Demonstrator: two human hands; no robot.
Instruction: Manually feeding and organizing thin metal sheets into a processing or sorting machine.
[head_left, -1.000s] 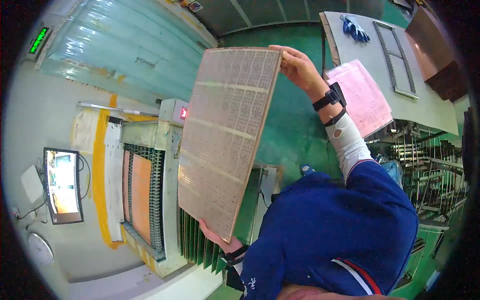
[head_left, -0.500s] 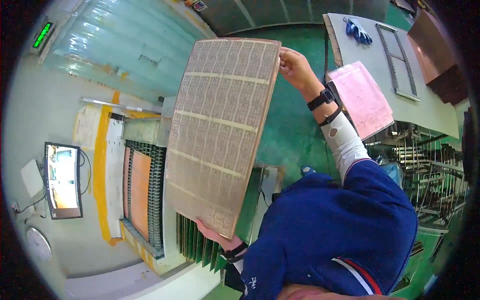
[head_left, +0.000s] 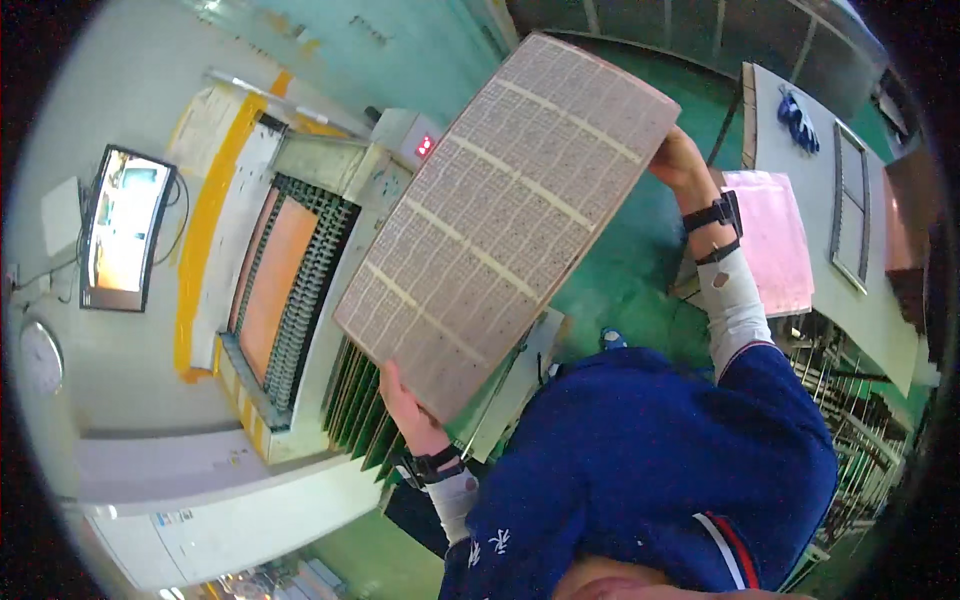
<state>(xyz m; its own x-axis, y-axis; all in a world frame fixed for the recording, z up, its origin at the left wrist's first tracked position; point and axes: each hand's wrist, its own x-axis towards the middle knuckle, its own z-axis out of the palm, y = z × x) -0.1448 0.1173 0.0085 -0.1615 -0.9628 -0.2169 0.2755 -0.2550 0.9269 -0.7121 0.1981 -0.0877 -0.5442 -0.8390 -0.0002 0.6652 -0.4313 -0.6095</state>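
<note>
A large, thin printed circuit board panel (head_left: 510, 215) is held up slantwise in front of me. Rows of small patterns cover its brownish-grey face, with pale bands between them. My left hand (head_left: 408, 408) grips the lower left edge, thumb on the face and the other fingers mostly hidden behind. At the upper right corner, my right hand (head_left: 680, 160) pinches the edge, its fingertips partly hidden by the panel. Left of the panel, an orange copper-coloured sheet (head_left: 278, 285) lies on the dark rollers (head_left: 315, 270) of a machine opening.
Several green panels (head_left: 352, 405) stand in a rack below the held panel. A control box (head_left: 408, 138) with a red display sits beside the machine. To the right are a pink paper stack (head_left: 770, 240), a table (head_left: 800, 190) with blue gloves (head_left: 797, 120), and a metal frame (head_left: 852, 205).
The panel has swung clockwise, its upper end moving right. My right hand has moved right and slightly down, still on the corner; my left hand has risen slightly, keeping its grip.
</note>
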